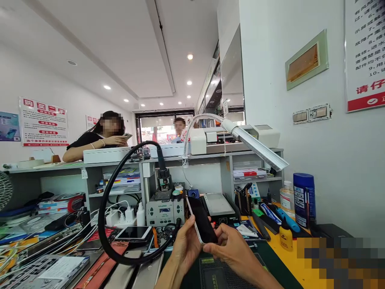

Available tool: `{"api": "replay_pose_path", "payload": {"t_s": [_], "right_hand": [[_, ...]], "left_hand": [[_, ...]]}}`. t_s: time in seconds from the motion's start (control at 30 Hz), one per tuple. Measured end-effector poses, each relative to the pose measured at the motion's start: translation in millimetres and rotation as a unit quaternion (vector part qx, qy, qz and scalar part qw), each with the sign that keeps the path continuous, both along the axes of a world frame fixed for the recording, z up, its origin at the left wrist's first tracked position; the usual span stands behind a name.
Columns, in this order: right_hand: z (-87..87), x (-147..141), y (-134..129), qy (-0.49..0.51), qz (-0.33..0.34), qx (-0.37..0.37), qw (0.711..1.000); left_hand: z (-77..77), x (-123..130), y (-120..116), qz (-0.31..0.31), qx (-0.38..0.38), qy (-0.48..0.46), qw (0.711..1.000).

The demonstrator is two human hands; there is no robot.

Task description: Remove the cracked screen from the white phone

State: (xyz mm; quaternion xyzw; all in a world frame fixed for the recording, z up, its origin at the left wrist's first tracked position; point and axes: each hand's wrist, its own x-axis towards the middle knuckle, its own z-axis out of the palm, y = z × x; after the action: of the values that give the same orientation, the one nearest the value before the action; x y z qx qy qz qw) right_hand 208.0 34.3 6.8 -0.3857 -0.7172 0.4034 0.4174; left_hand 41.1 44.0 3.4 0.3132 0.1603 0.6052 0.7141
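A smartphone with a dark screen and a light frame is held tilted over the work mat, its screen facing me. Along its left edge my left hand grips it, thumb on the side and the other fingers hidden behind. At the lower right corner my right hand is closed on the phone, thumb near the bottom edge and bent fingers by the right side. Below the hands lies a dark tray-like pad on the green mat.
A thick black hose loops from the soldering or hot-air station at left. Several phones and a tablet lie left. A yellow bottle, a blue can and tools stand right. A lamp overhangs; a person leans on the counter.
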Motion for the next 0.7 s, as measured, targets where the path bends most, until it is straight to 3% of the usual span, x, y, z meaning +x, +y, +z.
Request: {"api": "replay_pose_path", "payload": {"t_s": [0.13,0.23,0.3,0.43,0.6,0.7], "right_hand": [[-1.4,-1.6,0.9,0.020,0.025,-0.024,0.999],[0.3,-4.1,0.6,0.086,0.089,-0.115,0.986],[5.0,-5.1,-1.1,0.166,0.137,-0.206,0.955],[23.3,-8.3,-9.5,0.279,0.206,-0.365,0.864],[36.6,-23.1,-24.7,0.366,0.274,-0.384,0.802],[27.9,-21.6,-27.9,0.348,0.270,-0.399,0.804]], "left_hand": [[0.6,-1.1,0.6,0.001,0.010,-0.008,1.000],[2.9,-3.5,-1.1,0.006,0.030,-0.002,1.000],[5.9,-4.6,-4.1,0.009,0.047,0.009,0.999],[13.3,0.8,-14.1,0.023,0.075,0.049,0.996],[24.1,11.8,-36.2,0.058,0.098,0.173,0.978],[52.0,-14.4,-66.0,0.081,0.130,0.314,0.937]]}}
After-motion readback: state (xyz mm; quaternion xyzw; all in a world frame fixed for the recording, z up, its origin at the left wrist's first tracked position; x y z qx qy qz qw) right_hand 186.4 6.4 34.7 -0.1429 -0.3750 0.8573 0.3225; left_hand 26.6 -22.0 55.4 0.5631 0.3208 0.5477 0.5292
